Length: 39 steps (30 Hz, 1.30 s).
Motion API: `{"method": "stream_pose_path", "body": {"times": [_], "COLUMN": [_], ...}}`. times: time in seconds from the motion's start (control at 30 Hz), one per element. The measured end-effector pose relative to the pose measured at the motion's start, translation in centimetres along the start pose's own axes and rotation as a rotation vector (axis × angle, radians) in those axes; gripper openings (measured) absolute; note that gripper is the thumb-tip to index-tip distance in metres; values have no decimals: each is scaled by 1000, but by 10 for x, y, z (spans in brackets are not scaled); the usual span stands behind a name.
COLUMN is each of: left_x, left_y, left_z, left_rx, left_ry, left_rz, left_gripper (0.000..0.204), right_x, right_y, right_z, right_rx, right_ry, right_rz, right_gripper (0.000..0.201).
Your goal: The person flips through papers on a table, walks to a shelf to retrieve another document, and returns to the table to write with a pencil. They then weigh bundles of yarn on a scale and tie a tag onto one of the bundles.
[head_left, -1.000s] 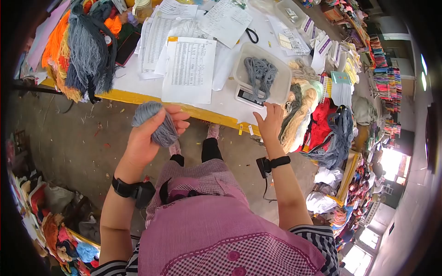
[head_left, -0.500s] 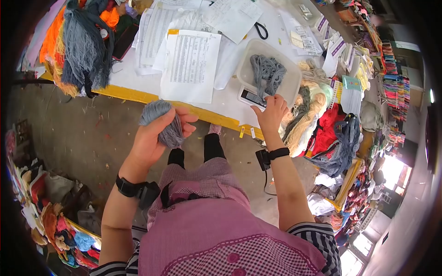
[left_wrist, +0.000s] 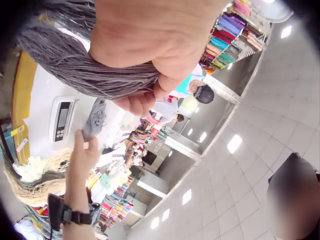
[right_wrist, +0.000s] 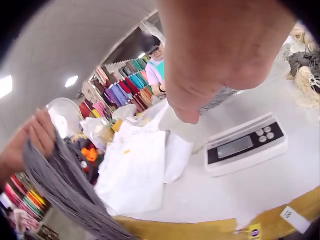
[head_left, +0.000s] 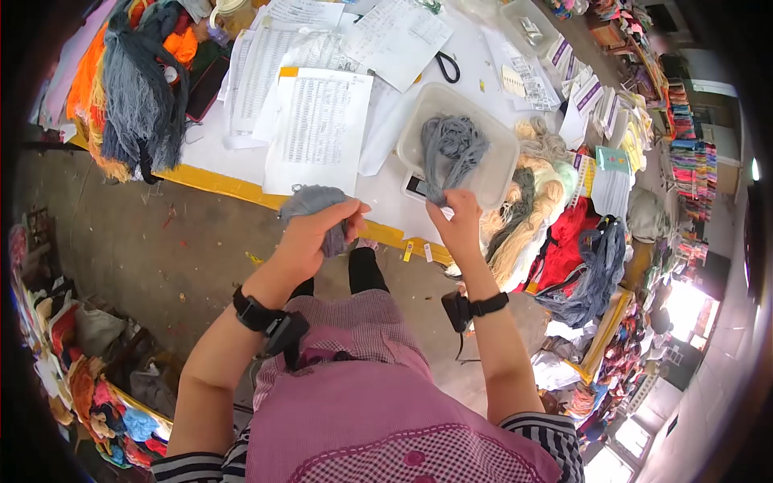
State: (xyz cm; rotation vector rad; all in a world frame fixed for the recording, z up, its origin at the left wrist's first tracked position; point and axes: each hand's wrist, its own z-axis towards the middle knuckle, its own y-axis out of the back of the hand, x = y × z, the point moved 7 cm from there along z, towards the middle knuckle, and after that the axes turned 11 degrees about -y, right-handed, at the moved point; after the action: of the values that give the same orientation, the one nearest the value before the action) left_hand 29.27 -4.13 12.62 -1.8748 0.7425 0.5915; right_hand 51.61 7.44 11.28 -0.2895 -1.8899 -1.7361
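The left hand (head_left: 310, 233) grips a grey-blue yarn skein (head_left: 314, 201) beyond the table's front edge; in the left wrist view its fingers curl round the strands (left_wrist: 100, 75). With thumb and fingers, the right hand (head_left: 459, 229) pinches the near end of a second grey skein (head_left: 455, 149), which lies in a clear plastic tub (head_left: 499, 173). A white digital scale (head_left: 415, 187) is partly hidden under the tub in the head view; the right wrist view shows its display and buttons (right_wrist: 247, 145).
Printed sheets (head_left: 318, 129) cover the table's middle. A large grey-blue yarn bundle (head_left: 141, 88) hangs at its left end, and cream yarn (head_left: 535, 209), red yarn (head_left: 570, 233) and label cards lie right of the tub. Another person in a cap (right_wrist: 156, 65) stands across the table.
The left hand has moved right with its skein, closer to the right hand. The right hand has taken hold of the yarn in the tub and drawn its end toward the front edge.
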Motion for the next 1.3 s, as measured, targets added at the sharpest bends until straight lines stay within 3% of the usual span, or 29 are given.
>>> {"method": "stream_pose_path", "body": {"times": [0.03, 0.07, 0.13, 0.2, 0.23, 0.33, 0.4, 0.6, 1.03, 1.17, 1.27, 1.3], "left_x": [8, 14, 25, 56, 57, 62, 51, 41, 38, 37, 31, 24], "left_y": [-1, -5, -14, -17, -25, -40, -54, -54, -61, -63, -63, -59], "left_z": [5, 11, 24, 36, 40, 46, 53, 53, 49, 51, 49, 46], "left_rx": [-2, 65, 129, 29, 27, -2, 155, 54, 14, 70, 76, 85], "left_ry": [-1, -67, -131, 171, 172, 232, 61, 53, 32, -9, -35, -56], "left_rz": [0, 132, 264, 149, 149, 74, 54, 71, 7, 47, -33, -59], "left_gripper": [26, 28, 31, 31, 31, 25, 25, 24, 18, 18, 16, 15], "right_x": [-3, 2, 10, 24, 29, 33, 27, 35, 40, 38, 34, 33], "right_y": [-4, 2, -10, -2, -2, -5, -5, 9, 14, 15, 18, 26], "right_z": [-4, -6, -17, -18, -19, -22, -20, -15, -10, -12, -10, -2], "right_rx": [160, 162, 562, 620, 677, 706, 685, 605, 479, 463, 457, 404], "right_ry": [-131, -130, -531, -548, -563, -582, -566, -586, -486, -493, -561, -565], "right_rz": [197, 197, 835, 903, 971, 1040, 996, 1115, 1029, 1018, 1068, 1215], "right_gripper": [18, 18, 23, 23, 24, 25, 24, 22, 18, 16, 17, 16]}}
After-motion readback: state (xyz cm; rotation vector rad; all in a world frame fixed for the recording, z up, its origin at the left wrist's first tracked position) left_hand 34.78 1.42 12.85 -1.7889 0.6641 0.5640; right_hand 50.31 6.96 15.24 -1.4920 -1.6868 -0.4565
